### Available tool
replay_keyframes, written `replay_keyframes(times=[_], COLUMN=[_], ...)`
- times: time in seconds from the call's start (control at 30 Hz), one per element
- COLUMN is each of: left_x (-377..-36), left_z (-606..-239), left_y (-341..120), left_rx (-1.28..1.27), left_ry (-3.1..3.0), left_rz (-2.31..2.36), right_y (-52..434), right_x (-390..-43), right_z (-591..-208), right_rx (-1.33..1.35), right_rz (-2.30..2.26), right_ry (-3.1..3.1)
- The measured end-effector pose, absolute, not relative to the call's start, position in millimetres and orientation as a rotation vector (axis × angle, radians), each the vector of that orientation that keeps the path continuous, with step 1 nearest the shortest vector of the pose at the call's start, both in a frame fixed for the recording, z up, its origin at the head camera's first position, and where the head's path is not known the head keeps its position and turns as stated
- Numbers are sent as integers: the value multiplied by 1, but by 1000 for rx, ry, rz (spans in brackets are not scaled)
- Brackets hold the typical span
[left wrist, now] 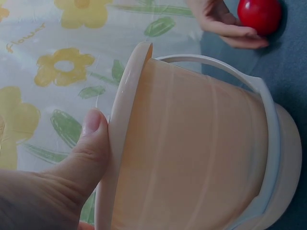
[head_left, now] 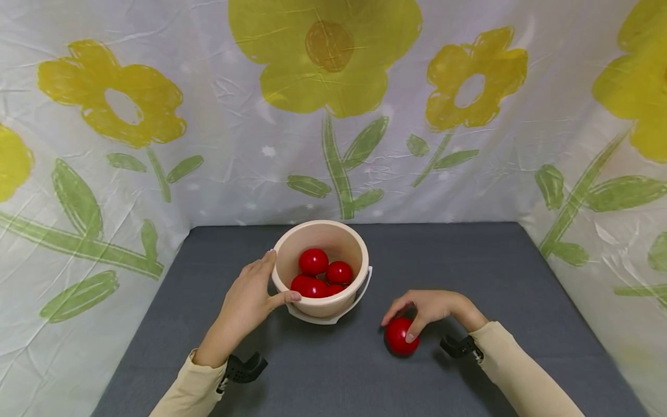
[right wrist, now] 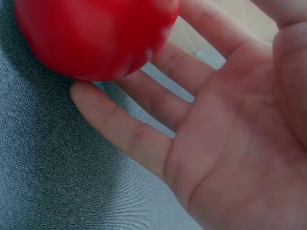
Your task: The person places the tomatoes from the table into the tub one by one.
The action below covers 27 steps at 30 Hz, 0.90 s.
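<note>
A cream bucket (head_left: 320, 310) with a pale handle (head_left: 365, 292) stands on the dark cloth, holding several glossy red balls (head_left: 314, 262). My left hand (head_left: 247, 304) holds its left rim, thumb at the near side and fingers farther back; the left wrist view shows the thumb (left wrist: 88, 141) against the rim. To the right of the bucket, another red ball (head_left: 400, 337) lies on the cloth. My right hand (head_left: 429, 306) reaches over this ball and grips it between thumb and fingers. From the right wrist, its fingers (right wrist: 124, 124) extend under and behind the ball (right wrist: 100, 33).
Dark grey cloth (head_left: 323, 376) covers the table. A white curtain (head_left: 224, 145) printed with yellow flowers hangs behind and along both sides. Each wrist wears a black band device (head_left: 246, 369) below a cream sleeve.
</note>
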<state>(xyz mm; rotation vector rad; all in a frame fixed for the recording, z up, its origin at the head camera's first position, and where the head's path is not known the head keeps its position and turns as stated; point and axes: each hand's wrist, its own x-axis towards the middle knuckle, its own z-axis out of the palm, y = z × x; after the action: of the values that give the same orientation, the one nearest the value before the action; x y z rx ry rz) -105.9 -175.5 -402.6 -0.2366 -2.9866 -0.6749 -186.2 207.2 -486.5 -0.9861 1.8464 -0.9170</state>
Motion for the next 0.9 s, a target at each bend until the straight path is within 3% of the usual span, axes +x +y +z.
replay_keyframes(times=[0.47,0.9], left_x=[-105,-105], left_z=[-400,-401], left_y=[-174,-174], left_rx=[-230,-236], left_ry=[-2999,-2995], left_rz=[-681,-669], right_y=[210,214], right_x=[-186,-210], right_z=[-484,-424], right_rx=[-957,-1005], right_rz=[-961,-1063], right_ry=[1871,1902])
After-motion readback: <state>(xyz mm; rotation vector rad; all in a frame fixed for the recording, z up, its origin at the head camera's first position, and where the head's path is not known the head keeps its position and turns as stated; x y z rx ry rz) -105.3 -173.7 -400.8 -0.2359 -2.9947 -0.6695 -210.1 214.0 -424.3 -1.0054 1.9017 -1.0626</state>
